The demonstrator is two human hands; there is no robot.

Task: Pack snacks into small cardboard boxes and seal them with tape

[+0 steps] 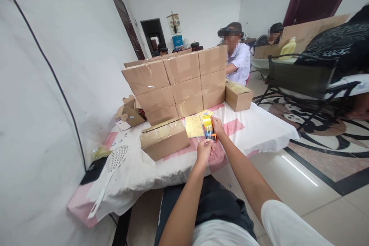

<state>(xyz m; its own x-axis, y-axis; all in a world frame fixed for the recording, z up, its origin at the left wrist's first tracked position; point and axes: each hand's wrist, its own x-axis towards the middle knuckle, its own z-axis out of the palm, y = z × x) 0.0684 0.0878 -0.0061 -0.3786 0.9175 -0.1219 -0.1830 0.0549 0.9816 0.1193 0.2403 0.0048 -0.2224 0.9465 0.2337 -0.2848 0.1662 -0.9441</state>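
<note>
My right hand (218,127) is wrapped round an orange, black and yellow tape dispenser (207,122), held over the near part of the table. Just below it, my left hand (205,149) is closed in a pinch at a shiny strip of clear tape (210,133) by the dispenser's lower end. A yellow sheet (193,127) with small marks and a blue edge lies behind the dispenser. Left of my hands sits a taped cardboard box (164,140). Beyond it rises a wall of stacked cardboard boxes (184,84).
A smaller box (238,96) stands at the table's right end. An opened box (131,112) and a white perforated skimmer (118,157) lie to the left. Behind the stack sits a co-worker (240,59). A folding chair (302,75) is at the right.
</note>
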